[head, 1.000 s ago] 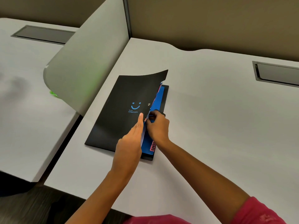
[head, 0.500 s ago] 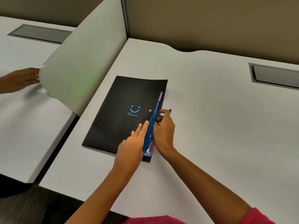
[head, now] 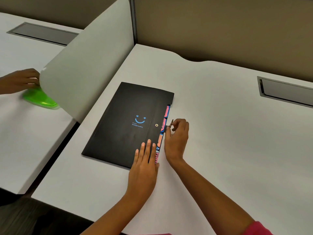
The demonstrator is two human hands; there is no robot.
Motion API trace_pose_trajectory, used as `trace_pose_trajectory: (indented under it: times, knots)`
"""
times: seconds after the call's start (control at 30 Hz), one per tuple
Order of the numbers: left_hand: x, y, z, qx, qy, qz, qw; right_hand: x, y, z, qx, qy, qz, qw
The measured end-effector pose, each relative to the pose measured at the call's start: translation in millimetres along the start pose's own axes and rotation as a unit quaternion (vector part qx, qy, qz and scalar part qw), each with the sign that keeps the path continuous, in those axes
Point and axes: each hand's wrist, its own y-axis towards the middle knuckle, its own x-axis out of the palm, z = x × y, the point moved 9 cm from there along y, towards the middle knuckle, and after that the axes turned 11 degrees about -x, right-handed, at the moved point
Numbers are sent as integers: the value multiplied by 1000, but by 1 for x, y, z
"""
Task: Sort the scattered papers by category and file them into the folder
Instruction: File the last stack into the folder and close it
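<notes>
Folder (head: 128, 122) is now shut flat; half a second ago a blue leaf stood up along its right edge. It lies on the desk (head: 220, 133), with index tabs (head: 166, 112) poking out on the right. Left hand (head: 144, 167) presses the cover, fingers straight. Right hand (head: 177, 138) fingers (head: 169, 129) pinch the closure tab (head: 171, 123) beside the snap stud (head: 156, 125).

Risk: the pinch slips, or the strap creases the protruding tabs if the folder slides.

Cannot identify the small dark piece (head: 171, 123) pinched at the fingertips of the right hand (head: 177, 139). Between it and the left hand (head: 144, 160), only a strip of coloured tabs (head: 163, 126), the rest inside the folder (head: 128, 126). Far left of both, a blurred green object (head: 39, 99), half behind the partition (head: 88, 68).
</notes>
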Motion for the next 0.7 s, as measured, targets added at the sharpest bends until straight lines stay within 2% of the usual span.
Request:
trace_pose_trajectory:
  times: [0.13, 0.23, 0.37, 0.7]
  knots:
    - [11, 1, -3, -16, -7, -28, 999, 6, 3, 3, -5, 59, -15, 998]
    - [15, 0, -4, -4, -13, -20, 1000, 17, 3, -9, -118, 0, -71, 991]
    - [17, -1, -6, 0, -14, -17, 1000, 33, -6, -17, -240, -81, -138, 958]
    - [16, 0, -5, 7, -12, 6, 1000, 48, -11, -17, -346, -173, -202, 900]
